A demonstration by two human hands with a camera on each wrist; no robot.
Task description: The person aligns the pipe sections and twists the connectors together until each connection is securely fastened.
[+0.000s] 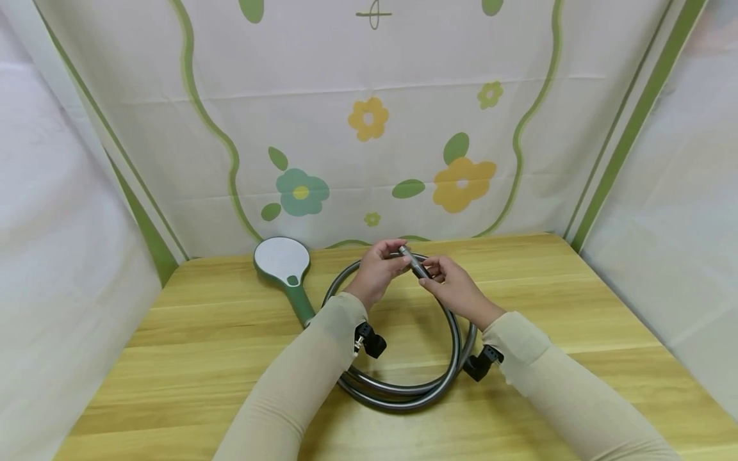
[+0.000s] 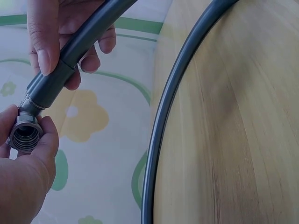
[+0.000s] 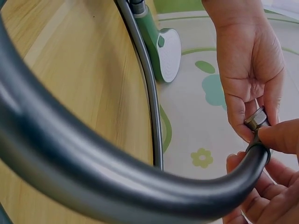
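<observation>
A dark grey shower hose (image 1: 403,406) lies in loops on the table, its free end raised between my two hands. My left hand (image 1: 375,272) pinches the metal nut (image 2: 26,119) at that end between thumb and fingers; the nut's threaded opening shows in the left wrist view. My right hand (image 1: 458,289) grips the dark sleeve (image 2: 51,86) just behind the nut, thumb on one side and fingers on the other. Left of the loops lies a green handheld shower head (image 1: 298,302) with a white spray face (image 3: 172,56), its handle joined to the hose's other end.
The wooden table (image 1: 190,358) carries all of this. A white cloth backdrop (image 1: 323,57) with printed flowers rises behind it, and cloth walls stand at left and right. Black mounts (image 1: 371,340) sit at both wrists, close above the hose loops.
</observation>
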